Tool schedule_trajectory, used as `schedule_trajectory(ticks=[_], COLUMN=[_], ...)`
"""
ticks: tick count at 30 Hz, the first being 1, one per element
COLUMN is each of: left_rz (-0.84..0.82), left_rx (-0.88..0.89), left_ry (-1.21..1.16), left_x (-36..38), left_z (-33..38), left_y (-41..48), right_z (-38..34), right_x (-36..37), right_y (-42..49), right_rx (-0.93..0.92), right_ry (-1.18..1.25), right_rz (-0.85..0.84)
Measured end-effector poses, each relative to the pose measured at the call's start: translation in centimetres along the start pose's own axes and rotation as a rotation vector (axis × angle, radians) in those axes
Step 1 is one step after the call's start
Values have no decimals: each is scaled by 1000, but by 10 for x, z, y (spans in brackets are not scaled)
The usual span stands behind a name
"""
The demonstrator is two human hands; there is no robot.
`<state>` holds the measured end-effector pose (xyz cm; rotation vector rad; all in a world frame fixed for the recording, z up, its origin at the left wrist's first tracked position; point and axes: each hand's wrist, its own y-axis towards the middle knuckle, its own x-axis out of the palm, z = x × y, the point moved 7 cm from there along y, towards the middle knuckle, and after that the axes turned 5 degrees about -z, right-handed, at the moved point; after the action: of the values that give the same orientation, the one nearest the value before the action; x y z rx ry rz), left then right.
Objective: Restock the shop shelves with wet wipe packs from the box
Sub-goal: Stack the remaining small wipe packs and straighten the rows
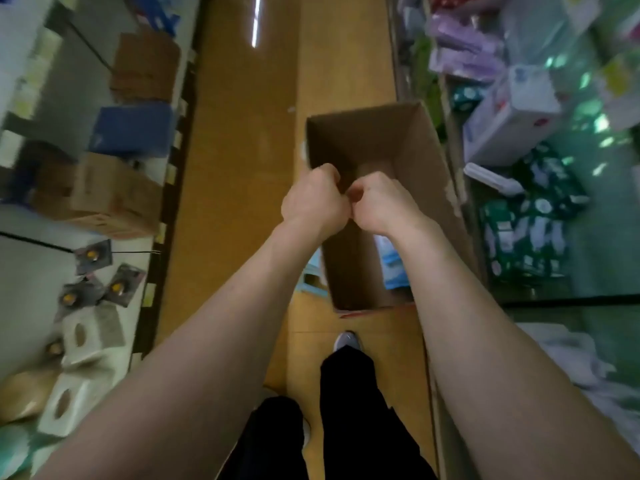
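Over the box (pixel 408 140): we hold both hands close together above its open top, towards the end away from our feet. The box stands on the aisle floor (pixel 242 168), just beside the shelves (pixel 571 298) on its right.
Left hand (pixel 313 199): the fingers are curled tight, with the knuckles at the box's left wall. We cannot tell whether it nips the rim, something small, or nothing.
Right hand (pixel 381 202): it is clenched the same way and touches the left hand on the thumb side. Nothing shows plainly in it, so we cannot tell what it holds, if anything.
Wet wipe packs (pixel 391 261): a pale blue-and-white shape lies low in the box's near right corner, partly behind our right forearm. It is blurred, and we judge it to be the packs that remain. The rest of the box's inside shows bare brown card.
Handling: we expect soft film packs with damp contents. They should be dense for their size, pliant and slick-skinned, but not fragile.
Where to hold: we would span a pack's broad face, thumb on one side and fingers on the other. The sealed edges and any peel flap are best avoided.
Reach: the box's walls are deep, so we would go straight down into that corner.
Beside the box, right: green patterned packs (pixel 519 237) already sit on the shelves.
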<state>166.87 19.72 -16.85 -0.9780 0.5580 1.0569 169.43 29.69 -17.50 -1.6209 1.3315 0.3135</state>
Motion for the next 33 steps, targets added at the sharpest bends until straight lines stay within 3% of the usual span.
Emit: schedule_trajectory(ticks=[5,15,33], left_rz=[-153,-271,-425], left_rx=[-22,-137,-214], left_ry=[50,6,-42], left_x=[67,121,220], left_z=[33,18,-21], left_y=[48,99,171], right_z=[79,149,222], right_x=[-4,18,85], right_y=[47,103,174], right_rx=[137,204,369], right_ry=[-43,-258,-192], right_rz=[-85,-205,-278])
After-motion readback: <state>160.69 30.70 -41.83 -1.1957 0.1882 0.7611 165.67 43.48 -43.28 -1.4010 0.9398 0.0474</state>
